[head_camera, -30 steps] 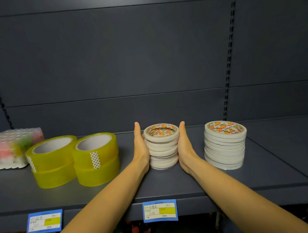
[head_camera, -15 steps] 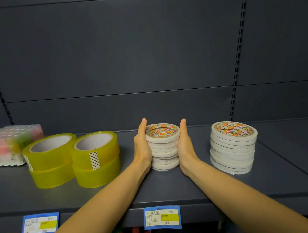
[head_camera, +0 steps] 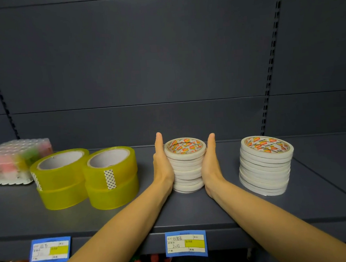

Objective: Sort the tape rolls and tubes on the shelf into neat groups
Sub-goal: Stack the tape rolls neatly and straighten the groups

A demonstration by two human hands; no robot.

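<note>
Head view: left hand [head_camera: 162, 164] and right hand [head_camera: 210, 163], fingers straight and flat, press their palms against either side of the middle white tape stack [head_camera: 187, 168]. It stands mid-shelf [head_camera: 193, 214], between the yellow rolls [head_camera: 85, 176] on the left and a second white stack [head_camera: 266, 165] on the right. Versus a second ago: same pose, stack unmoved, rolls still slightly staggered; squaring-up likely unfinished.

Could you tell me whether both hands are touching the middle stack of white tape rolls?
Touching. The head view shows the left hand and right hand pressed flat against opposite sides of the middle stack.
</note>
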